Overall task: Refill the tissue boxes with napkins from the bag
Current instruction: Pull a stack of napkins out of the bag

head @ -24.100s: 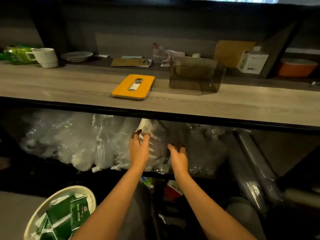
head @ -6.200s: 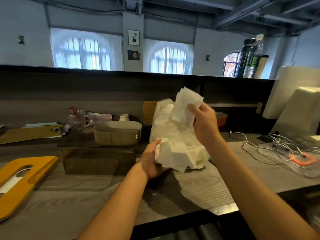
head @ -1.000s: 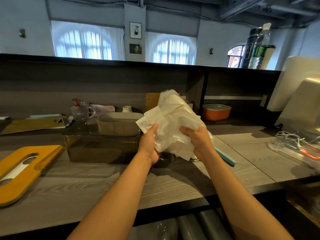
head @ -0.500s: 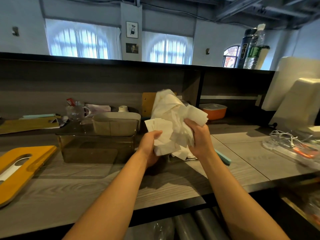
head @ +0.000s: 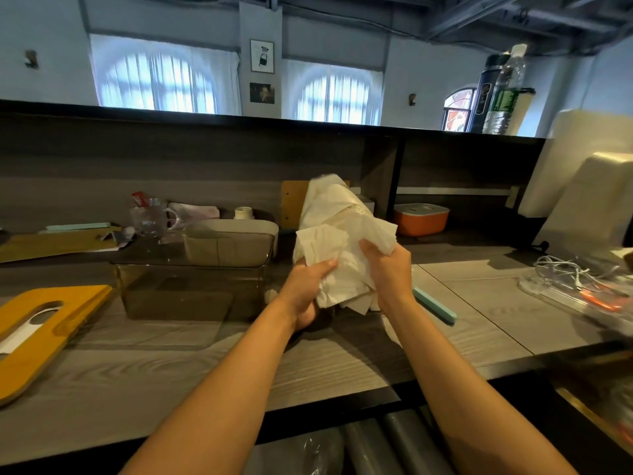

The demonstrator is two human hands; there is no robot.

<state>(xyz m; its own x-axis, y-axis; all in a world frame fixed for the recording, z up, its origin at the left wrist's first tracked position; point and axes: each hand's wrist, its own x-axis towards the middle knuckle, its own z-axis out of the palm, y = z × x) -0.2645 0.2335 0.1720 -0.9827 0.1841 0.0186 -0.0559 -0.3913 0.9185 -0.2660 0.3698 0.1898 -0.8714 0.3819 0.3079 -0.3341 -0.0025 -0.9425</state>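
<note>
Gripping loose napkins (head: pixel 337 262) above the counter (head: pixel 191 368), left hand (head: pixel 303 289) and right hand (head: pixel 388 269) both pinch them; squaring the stack first should ease loading the open box (head: pixel 191 286).

I am gripping napkins (head: pixel 337 269) in my left hand (head: pixel 305 293) and right hand (head: pixel 387 269), beside the box (head: pixel 191 289).

Item count: one smoky transparent plastic tissue box (head: pixel 191 289); one yellow wooden lid with an oval slot (head: pixel 41 334); one white bundle of paper napkins (head: pixel 337 248); one orange lidded container (head: pixel 420 219); two bottles (head: pixel 498 94) on the upper ledge; two hands.
</note>
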